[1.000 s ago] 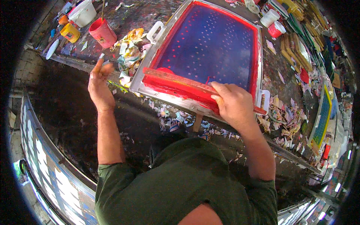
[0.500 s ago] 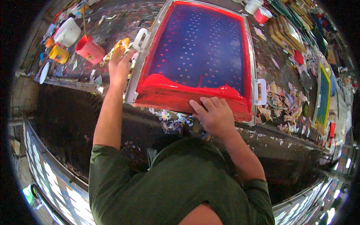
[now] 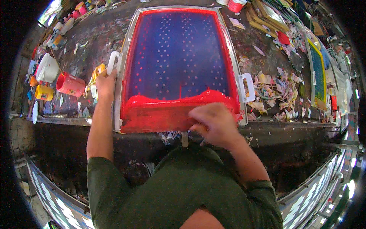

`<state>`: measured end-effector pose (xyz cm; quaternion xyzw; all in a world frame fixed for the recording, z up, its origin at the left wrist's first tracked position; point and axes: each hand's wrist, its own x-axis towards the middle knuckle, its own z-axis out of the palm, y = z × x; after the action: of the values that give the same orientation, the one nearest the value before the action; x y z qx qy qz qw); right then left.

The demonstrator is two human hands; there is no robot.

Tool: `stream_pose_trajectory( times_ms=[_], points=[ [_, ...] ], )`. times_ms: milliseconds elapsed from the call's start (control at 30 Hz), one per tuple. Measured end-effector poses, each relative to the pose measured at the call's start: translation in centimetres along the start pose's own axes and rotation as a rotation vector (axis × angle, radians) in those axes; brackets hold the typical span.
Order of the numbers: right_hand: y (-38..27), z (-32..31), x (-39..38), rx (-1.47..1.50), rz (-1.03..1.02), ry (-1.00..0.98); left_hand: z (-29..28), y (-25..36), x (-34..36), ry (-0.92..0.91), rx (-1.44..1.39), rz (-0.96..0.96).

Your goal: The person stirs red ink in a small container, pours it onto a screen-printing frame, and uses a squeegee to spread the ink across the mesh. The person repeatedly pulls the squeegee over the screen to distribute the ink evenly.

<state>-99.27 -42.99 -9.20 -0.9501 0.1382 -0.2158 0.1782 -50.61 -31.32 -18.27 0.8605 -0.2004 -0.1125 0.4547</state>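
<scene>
While the blurred right hand [image 3: 216, 123] is at the red-coated board [image 3: 156, 119] along the near edge of the screen frame [image 3: 118, 95], its grip impossible to tell, the left hand [image 3: 105, 83] clasps the frame's white handle [image 3: 112, 60]; beyond, a red tub [image 3: 236, 5] shares the counter [image 3: 100, 42].

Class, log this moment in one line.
left hand: at left handle | right hand: blurred, at squeegee | red ink: near end of screen

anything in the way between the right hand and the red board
Nothing visible stands between them: the right hand overlaps the right part of the red board in this view. The hand is blurred, so contact cannot be told.
</scene>
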Motion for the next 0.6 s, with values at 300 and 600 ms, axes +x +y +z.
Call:
stream_pose_trajectory(
  times_ms=[300, 600],
  points=[
    [15.1, -3.4, -6.1, 0.551, 0.975, 0.582, 0.5, 3.5, -2.5, 0.018, -0.089, -0.081],
    [14.3, -1.8, -6.5, 1.038, 0.633, 0.723, 0.4, 1.9, -1.0, -0.006, -0.372, -0.062]
  ],
)
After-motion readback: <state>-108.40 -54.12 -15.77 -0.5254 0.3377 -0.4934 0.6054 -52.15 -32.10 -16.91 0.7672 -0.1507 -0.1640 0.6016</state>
